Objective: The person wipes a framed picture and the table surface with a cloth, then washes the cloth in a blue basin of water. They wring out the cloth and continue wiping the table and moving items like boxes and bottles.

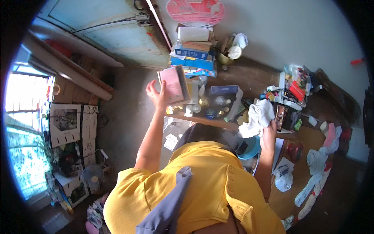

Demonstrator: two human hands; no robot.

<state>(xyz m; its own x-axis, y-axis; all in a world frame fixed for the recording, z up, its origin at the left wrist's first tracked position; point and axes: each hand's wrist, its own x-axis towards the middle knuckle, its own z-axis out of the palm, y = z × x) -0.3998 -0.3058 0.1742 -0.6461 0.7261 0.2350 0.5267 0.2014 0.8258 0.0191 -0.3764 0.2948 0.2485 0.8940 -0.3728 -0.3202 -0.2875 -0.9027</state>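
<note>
My left hand (159, 95) is against the left edge of a flat pink box (174, 85) with a dark strip, its thumb on the pink face and its other fingers spread off to the side. The box is tilted above the left end of a wooden table crowded with small jars. In my right hand (268, 136) is a crumpled white cloth (258, 117), held over the table's front edge. Jars with gold-coloured lids (204, 101) and a blue box (224, 89) stand between the two hands.
Stacked books and boxes (192, 58) stand at the back, beside a holder with a white hairbrush (234, 52). A filled tray (295, 84) lies to the right. Below the table edge is a blue basin (252, 148). Socks (316, 162) lie on a wooden surface at the right.
</note>
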